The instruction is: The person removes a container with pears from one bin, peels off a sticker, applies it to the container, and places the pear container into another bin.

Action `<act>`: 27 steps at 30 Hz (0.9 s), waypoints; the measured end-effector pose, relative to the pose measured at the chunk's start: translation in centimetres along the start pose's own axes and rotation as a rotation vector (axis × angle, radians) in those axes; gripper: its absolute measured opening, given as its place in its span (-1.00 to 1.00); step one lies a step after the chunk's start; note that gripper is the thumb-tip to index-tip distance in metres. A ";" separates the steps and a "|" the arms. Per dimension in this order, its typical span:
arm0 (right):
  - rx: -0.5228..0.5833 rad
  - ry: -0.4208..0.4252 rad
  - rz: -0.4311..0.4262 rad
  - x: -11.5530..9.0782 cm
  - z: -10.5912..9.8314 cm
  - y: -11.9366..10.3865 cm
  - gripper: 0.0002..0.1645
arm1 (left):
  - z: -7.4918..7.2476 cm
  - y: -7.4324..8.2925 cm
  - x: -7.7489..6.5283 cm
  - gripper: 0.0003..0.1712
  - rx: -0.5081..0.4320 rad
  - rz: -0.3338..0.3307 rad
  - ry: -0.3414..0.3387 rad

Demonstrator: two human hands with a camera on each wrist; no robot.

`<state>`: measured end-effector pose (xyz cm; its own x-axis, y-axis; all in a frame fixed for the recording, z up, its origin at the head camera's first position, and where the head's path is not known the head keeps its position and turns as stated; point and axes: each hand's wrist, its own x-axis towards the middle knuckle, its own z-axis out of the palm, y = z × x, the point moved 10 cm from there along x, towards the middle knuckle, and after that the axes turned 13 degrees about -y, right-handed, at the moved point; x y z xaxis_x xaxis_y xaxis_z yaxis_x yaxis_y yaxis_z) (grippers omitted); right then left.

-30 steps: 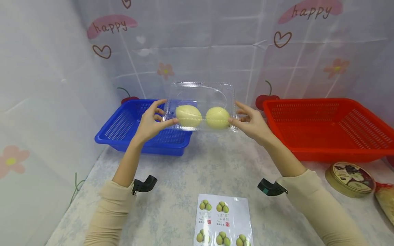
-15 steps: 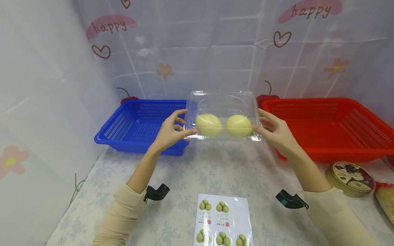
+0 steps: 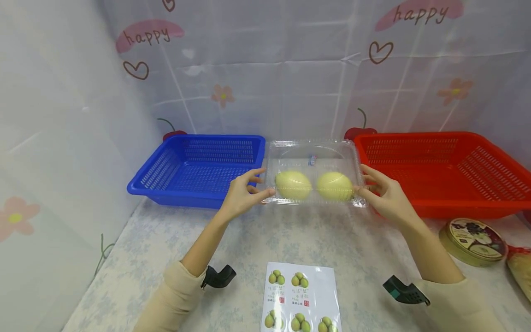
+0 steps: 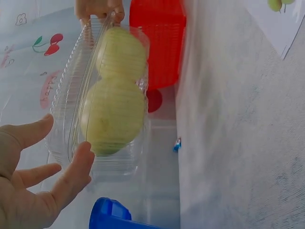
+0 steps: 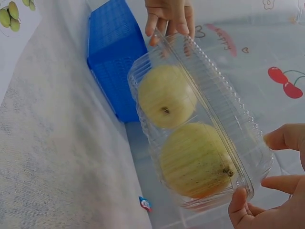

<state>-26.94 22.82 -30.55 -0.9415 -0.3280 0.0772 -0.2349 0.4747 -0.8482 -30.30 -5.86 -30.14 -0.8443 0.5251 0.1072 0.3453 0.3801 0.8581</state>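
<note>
A clear plastic clamshell box [image 3: 319,150] is held up off the table, its lid down over two pale yellow-green, pear-like fruits. In the head view one fruit [image 3: 293,185] sits at the left, the other [image 3: 335,186] at the right. My left hand [image 3: 245,193] grips the box's left end, thumb along the near edge. At the opposite end, my right hand [image 3: 386,196] holds it in the same way. Both wrist views show the box raised and tilted, with the fruits' dark ends visible in the right wrist view.
A blue basket [image 3: 199,201] stands back left, a red basket [image 3: 456,208] back right. Near the front lies a sheet of fruit stickers [image 3: 321,281]. A round tin [image 3: 473,242] sits at the right beside a bagged item [image 3: 522,272]. A small blue-white wrapper [image 4: 177,144] lies at the back.
Both hands have carried the box to the right and lower in the head view, from in front of the blue basket to between the two baskets. Their hold stays the same.
</note>
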 end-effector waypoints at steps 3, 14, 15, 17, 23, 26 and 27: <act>-0.011 -0.013 0.002 -0.2 0.4 0.4 -0.25 | 0.5 0.0 -0.6 -0.28 0.033 -0.001 0.011; -0.102 -0.062 -0.051 -1.1 2.4 0.7 -0.28 | 2.5 -0.8 -2.1 -0.35 0.152 -0.024 0.055; -0.102 -0.068 -0.053 -1.2 2.6 0.8 -0.28 | 2.6 -0.9 -2.2 -0.35 0.155 -0.025 0.056; -0.094 -0.079 -0.057 -1.3 3.0 1.0 -0.28 | 2.8 -1.2 -2.3 -0.36 0.157 -0.026 0.060; -0.086 -0.086 -0.044 -1.4 3.8 1.5 -0.29 | 3.0 -1.8 -2.5 -0.38 0.131 -0.013 0.060; -0.082 -0.088 -0.033 -1.3 4.1 1.8 -0.30 | 3.0 -1.9 -2.6 -0.38 0.126 -0.010 0.056; -0.079 -0.091 -0.027 -1.2 4.2 2.0 -0.29 | 3.0 -2.0 -2.6 -0.38 0.126 -0.010 0.053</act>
<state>-25.22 20.73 -34.56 -0.9098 -0.4122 0.0487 -0.2815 0.5265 -0.8022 -27.51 -5.69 -33.66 -0.8673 0.4812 0.1277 0.3823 0.4793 0.7900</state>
